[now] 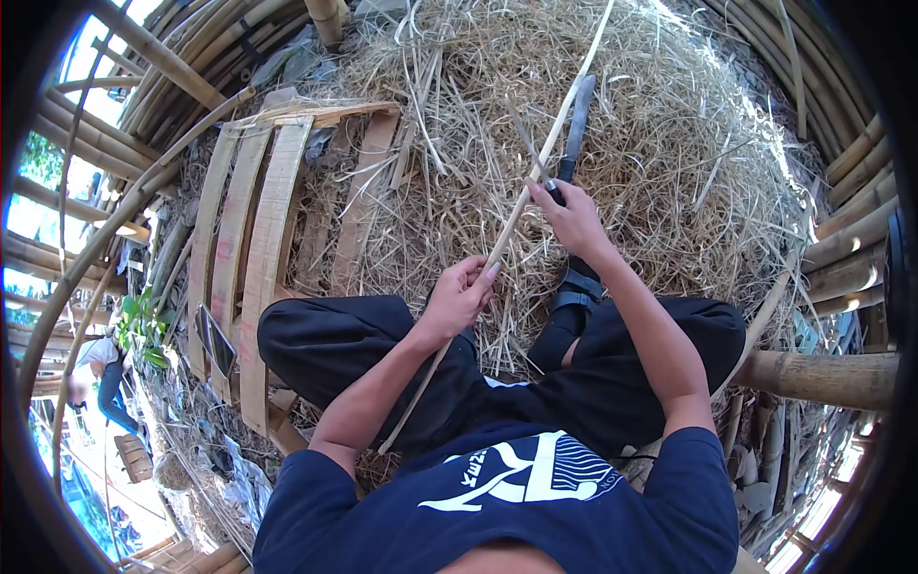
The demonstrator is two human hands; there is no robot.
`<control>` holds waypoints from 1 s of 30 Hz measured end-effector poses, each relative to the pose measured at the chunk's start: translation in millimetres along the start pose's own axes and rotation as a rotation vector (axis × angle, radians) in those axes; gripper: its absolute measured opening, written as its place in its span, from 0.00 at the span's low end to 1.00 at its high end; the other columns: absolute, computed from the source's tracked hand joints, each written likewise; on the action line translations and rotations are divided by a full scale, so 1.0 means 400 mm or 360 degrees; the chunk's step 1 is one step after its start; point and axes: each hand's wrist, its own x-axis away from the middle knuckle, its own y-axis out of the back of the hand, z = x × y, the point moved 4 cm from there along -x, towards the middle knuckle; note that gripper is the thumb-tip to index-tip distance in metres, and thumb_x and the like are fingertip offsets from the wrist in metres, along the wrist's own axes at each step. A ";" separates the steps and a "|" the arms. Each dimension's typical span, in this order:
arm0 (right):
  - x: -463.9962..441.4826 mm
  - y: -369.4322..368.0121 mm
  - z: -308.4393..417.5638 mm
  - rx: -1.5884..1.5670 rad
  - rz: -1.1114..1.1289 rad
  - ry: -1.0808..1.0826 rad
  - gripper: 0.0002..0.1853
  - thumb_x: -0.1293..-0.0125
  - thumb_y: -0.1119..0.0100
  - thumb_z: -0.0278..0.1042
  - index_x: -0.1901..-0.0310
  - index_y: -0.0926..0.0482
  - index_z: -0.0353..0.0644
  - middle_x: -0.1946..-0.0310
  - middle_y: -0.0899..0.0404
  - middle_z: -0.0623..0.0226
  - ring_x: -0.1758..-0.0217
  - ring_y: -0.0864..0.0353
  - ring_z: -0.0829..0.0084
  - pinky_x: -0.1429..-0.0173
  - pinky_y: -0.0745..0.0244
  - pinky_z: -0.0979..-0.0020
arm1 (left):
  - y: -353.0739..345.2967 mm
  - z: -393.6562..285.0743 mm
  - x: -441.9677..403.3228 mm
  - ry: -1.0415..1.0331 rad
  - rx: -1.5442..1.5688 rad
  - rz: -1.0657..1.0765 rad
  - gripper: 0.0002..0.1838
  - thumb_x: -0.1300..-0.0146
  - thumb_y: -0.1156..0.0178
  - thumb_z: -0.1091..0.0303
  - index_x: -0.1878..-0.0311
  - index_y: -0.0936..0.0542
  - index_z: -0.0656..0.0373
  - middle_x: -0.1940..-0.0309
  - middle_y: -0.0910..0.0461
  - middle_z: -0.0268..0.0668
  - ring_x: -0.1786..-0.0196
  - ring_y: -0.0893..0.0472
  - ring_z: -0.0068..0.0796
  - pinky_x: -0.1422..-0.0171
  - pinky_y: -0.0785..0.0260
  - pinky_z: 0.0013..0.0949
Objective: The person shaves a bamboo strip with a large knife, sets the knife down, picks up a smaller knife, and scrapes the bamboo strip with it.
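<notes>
A long, thin bamboo strip (512, 228) runs slantwise from beside my left thigh up past the top of the view. My left hand (461, 297) is closed round it over my lap. Farther up, my right hand (574, 218) grips the black handle of a knife (528, 143), whose narrow blade points up and left across the strip. The right thumb and fingertips lie close against the strip; whether they press on it I cannot tell. Just beyond that hand, a machete (578, 120) with a dark blade lies on the shavings, its lower end partly hidden.
Bamboo shavings (669, 124) cover the ground ahead. To the left lies a slatted wooden pallet (258, 220) with a phone-like dark object (215, 340) on it. Bamboo poles (822, 378) stand and stack around. Another person (100, 368) is at far left.
</notes>
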 end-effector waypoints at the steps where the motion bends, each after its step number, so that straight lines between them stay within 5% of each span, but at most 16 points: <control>1: 0.006 -0.004 -0.006 0.0002 0.0007 0.0000 0.22 0.32 0.45 0.52 0.65 0.22 0.36 0.84 0.28 0.64 0.80 0.29 0.71 0.72 0.35 0.65 | 0.007 0.006 -0.006 0.0009 0.0001 -0.0029 0.14 0.27 0.50 0.61 0.47 0.28 0.61 0.82 0.34 0.23 0.88 0.42 0.09 0.87 0.51 0.18; 4: 0.055 -0.011 0.039 0.0230 0.0244 0.0179 0.21 0.29 0.51 0.49 0.61 0.25 0.35 0.78 0.25 0.46 0.74 0.25 0.48 0.67 0.33 0.55 | 0.026 0.013 -0.021 0.0052 0.0010 -0.0088 0.14 0.27 0.49 0.61 0.47 0.28 0.61 0.82 0.34 0.23 0.88 0.42 0.09 0.87 0.52 0.19; 15: 0.103 -0.013 0.020 0.0655 0.0413 0.0509 0.19 0.28 0.55 0.48 0.61 0.28 0.37 0.75 0.23 0.47 0.67 0.23 0.45 0.61 0.31 0.49 | 0.050 -0.007 -0.044 0.0177 0.0232 -0.0090 0.11 0.31 0.44 0.68 0.52 0.27 0.65 0.75 0.25 0.30 0.88 0.39 0.09 0.85 0.50 0.18; 21: 0.106 0.014 0.014 0.0908 0.0556 0.0296 0.21 0.27 0.56 0.50 0.63 0.27 0.37 0.75 0.23 0.48 0.67 0.22 0.46 0.61 0.29 0.49 | 0.041 0.009 -0.047 0.0118 0.0354 0.0085 0.10 0.29 0.47 0.67 0.51 0.28 0.63 0.75 0.25 0.31 0.88 0.37 0.10 0.84 0.44 0.18; 30: 0.109 -0.070 -0.058 0.0538 0.0540 0.0322 0.22 0.28 0.55 0.50 0.67 0.26 0.37 0.77 0.24 0.45 0.69 0.25 0.42 0.64 0.32 0.48 | 0.044 0.001 -0.036 0.0251 0.0319 -0.0014 0.17 0.25 0.53 0.58 0.45 0.31 0.61 0.78 0.29 0.28 0.90 0.42 0.09 0.88 0.48 0.16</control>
